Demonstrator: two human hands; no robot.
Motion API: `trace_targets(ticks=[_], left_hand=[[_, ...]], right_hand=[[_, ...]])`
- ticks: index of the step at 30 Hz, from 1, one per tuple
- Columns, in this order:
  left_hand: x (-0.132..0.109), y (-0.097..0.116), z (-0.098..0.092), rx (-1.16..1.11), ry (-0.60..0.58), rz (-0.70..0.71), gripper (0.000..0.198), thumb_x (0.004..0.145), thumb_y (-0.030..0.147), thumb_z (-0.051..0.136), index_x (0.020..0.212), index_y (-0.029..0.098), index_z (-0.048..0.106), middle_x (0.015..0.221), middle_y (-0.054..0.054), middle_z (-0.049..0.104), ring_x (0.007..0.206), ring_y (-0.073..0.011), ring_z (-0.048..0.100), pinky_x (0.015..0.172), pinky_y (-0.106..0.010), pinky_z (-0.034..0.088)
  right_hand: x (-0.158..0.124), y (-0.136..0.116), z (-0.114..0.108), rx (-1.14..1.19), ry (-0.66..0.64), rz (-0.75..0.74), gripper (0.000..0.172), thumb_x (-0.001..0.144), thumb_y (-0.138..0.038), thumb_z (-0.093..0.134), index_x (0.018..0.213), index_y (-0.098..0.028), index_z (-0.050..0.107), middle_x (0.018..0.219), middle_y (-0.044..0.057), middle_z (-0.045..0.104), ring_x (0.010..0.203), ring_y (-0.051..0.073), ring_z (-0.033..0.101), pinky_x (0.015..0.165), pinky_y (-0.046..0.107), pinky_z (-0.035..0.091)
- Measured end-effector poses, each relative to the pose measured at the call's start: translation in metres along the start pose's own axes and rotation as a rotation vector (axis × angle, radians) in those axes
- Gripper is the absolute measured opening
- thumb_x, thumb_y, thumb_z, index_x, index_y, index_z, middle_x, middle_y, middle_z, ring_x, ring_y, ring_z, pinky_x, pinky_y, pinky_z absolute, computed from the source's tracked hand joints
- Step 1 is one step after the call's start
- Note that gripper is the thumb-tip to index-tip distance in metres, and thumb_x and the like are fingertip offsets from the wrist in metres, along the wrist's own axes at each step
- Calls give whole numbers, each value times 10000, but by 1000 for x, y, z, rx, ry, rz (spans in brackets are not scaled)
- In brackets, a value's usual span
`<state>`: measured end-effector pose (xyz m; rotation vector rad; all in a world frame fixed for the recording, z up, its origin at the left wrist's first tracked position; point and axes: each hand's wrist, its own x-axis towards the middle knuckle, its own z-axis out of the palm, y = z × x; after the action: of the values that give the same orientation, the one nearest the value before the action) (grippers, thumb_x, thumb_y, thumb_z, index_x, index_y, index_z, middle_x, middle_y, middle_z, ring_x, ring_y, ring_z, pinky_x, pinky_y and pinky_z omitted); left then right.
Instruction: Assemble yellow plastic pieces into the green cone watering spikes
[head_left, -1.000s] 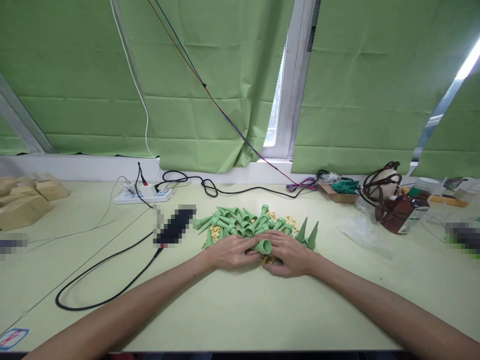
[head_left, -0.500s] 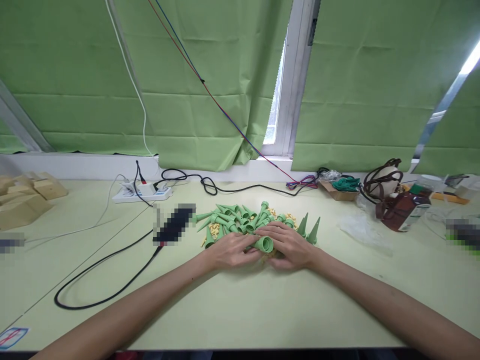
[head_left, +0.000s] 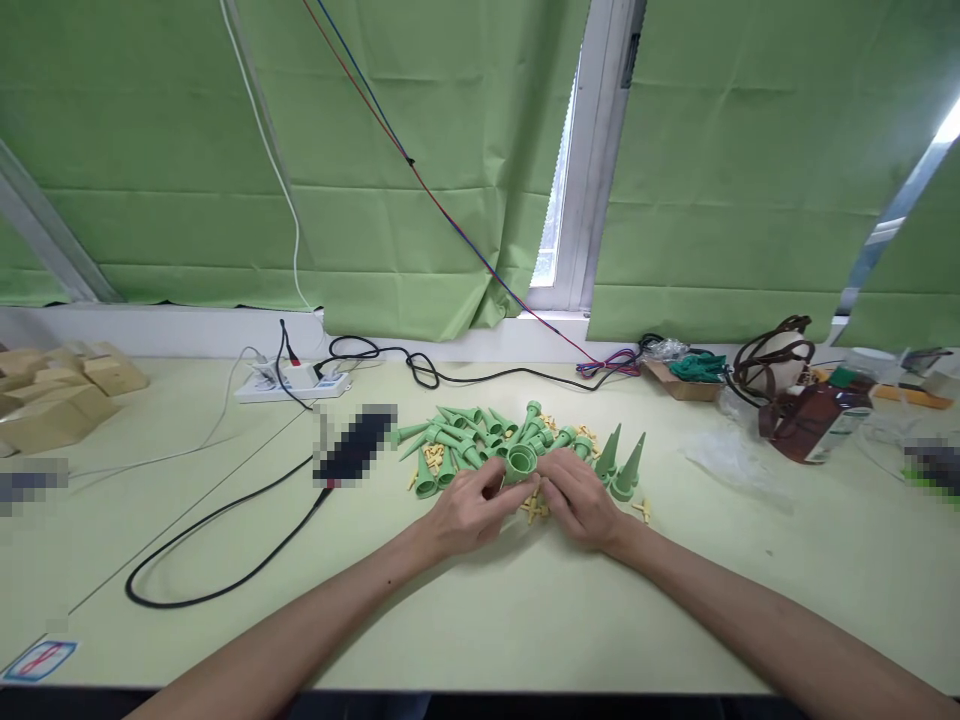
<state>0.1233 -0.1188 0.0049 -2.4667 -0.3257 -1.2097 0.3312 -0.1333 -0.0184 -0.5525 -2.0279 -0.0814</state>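
Observation:
A heap of green plastic cone spikes (head_left: 472, 440) lies mid-table, mixed with small yellow pieces (head_left: 534, 508). My left hand (head_left: 469, 510) is closed round one green cone (head_left: 520, 463), its open round end facing me, just above the table. My right hand (head_left: 577, 500) is pinched beside that cone's right side; what its fingertips hold is too small to make out. Two cones (head_left: 621, 464) stand upright just right of my right hand.
A black cable (head_left: 217, 540) loops left of the heap from a blurred dark object (head_left: 354, 445). A white power strip (head_left: 292, 384) sits behind. Cardboard boxes (head_left: 52, 395) at far left. A brown bag (head_left: 806, 420), clear plastic (head_left: 731, 458) and a small box (head_left: 679, 378) lie right.
Both hands lay flat over the heap's near edge; now they have lifted and curled, and the left hand has raised one cone with its open end toward me.

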Motion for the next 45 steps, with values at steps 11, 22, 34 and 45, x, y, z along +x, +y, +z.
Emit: trace_targets(ticks=[11,22,34,45], left_hand=[[-2,0,6,-98,-37,-42,612,916,48,396,1481,250,277,732,17,391,592,-121,388,457,-200,257],[-4,1,8,-246,-101,-194,445,950,111,467,1380,182,376,777,23,539,517,-61,425,455,-177,310],[-7,4,8,-233,-124,-178,388,928,118,503,1295,184,396,765,34,538,549,-75,484,472,-195,319],[-7,3,9,-252,-139,-189,396,931,118,497,1304,190,383,780,29,554,553,-77,487,473,-194,337]], right_hand=[[6,3,-5,-101,3,84,180,945,-146,450,785,-213,498,656,9,525,604,164,469,574,298,375],[6,3,-7,-67,-353,65,72,831,-126,549,809,-194,541,789,52,597,757,195,508,708,334,416],[10,-5,-17,-118,-529,79,81,828,-140,568,764,-187,550,787,47,606,773,189,498,736,337,407],[7,-4,-12,-238,-536,78,110,917,-171,543,841,-173,623,869,72,623,845,207,531,772,358,420]])
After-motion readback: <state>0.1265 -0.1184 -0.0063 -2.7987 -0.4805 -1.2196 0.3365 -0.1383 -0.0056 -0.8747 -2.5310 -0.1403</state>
